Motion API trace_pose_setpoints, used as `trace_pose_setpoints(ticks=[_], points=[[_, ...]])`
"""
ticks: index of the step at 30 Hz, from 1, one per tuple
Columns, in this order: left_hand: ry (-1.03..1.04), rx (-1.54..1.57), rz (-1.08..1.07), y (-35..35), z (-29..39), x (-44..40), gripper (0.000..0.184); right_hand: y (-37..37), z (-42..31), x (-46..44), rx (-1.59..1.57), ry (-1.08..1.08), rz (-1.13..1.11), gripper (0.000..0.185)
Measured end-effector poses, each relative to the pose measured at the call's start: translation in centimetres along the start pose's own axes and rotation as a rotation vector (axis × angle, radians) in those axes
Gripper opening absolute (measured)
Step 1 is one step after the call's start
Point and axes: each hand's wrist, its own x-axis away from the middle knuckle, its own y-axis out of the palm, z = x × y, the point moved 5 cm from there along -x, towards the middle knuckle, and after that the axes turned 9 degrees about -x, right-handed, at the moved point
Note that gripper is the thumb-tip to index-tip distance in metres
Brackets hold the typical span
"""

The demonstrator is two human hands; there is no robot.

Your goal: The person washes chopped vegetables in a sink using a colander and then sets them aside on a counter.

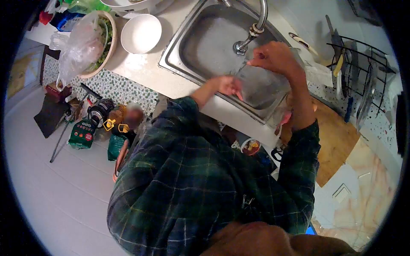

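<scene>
Two-handed working over sink point(172, 59); pinching blurred thin item point(244, 66), kind unclear, in right hand point(275, 57) beside faucet point(256, 29); slanting it toward left hand point(229, 85); holding that one loosely spread.

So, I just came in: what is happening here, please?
Someone in a plaid shirt has both hands over the sink. The right hand is near the tap, fingers pinched; whatever they may hold is too small to tell. The left hand looks loosely open. A white bowl stands on the counter.
</scene>
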Motion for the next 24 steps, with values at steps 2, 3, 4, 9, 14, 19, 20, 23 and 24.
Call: trace_pose_setpoints(ticks=[2, 3, 4, 9, 14, 19, 20, 23, 24], points=[[-0.109, 0.035, 0.006, 2.1, -0.5, -1.0, 0.016, -0.1, 0.8, -0.1, 0.009, 0.005, 0.003, 0.030], [-0.229, 0.074, 0.017, 2.7, -1.5, -1.1, 0.009, 0.0, 1.0, 0.3, 0.006, 0.015, 0.005, 0.031], [-0.226, 0.079, 0.009, 2.2, -1.3, -1.1, 0.009, 0.1, 0.9, 0.9, 0.011, 0.017, -0.004, 0.031], [0.375, -0.537, 0.831, -9.2, 8.2, 5.6, 0.058, 6.7, 2.4, 4.0, 0.069, -0.264, 0.155, 0.018], [0.325, -1.235, 1.381, -6.7, 13.5, 13.5, 0.071, 19.4, 5.7, 3.6, 0.162, -0.098, 0.323, 0.024], [0.401, -1.352, 1.571, -10.8, 13.5, 13.2, 0.080, 21.8, 2.5, 1.4, -0.200, 0.020, 0.359, 0.034], [0.429, -1.364, 1.572, -11.1, 13.3, 13.0, 0.079, 20.8, 1.6, 0.7, -0.474, 0.060, 0.333, 0.037], [0.486, -1.463, 1.552, -9.8, 12.9, 13.0, 0.074, 14.3, -2.1, -3.2, -0.558, -0.103, 0.629, 0.041], [0.521, -1.523, 1.574, -6.7, 12.7, 13.8, 0.070, 12.7, -1.9, -4.8, -0.443, -0.096, 0.742, 0.044]])
